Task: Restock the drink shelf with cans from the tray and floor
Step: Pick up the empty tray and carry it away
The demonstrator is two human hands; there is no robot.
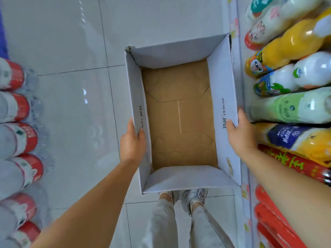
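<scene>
Empty tray, long axis pointing away from the body — left hand and right hand each grip one long wall.

1 view only, worn on the head, wide-angle, aimed steeply down into the open cardboard tray from close above. Left of the tray, tiled floor, then red-labelled bottles at frame edge; right of it, shelved drink bottles; below its near wall, shoes.

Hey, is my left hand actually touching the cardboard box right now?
Touching. The head view shows the left hand gripping the left wall of the cardboard box, thumb hooked over the rim to the inside.
</scene>
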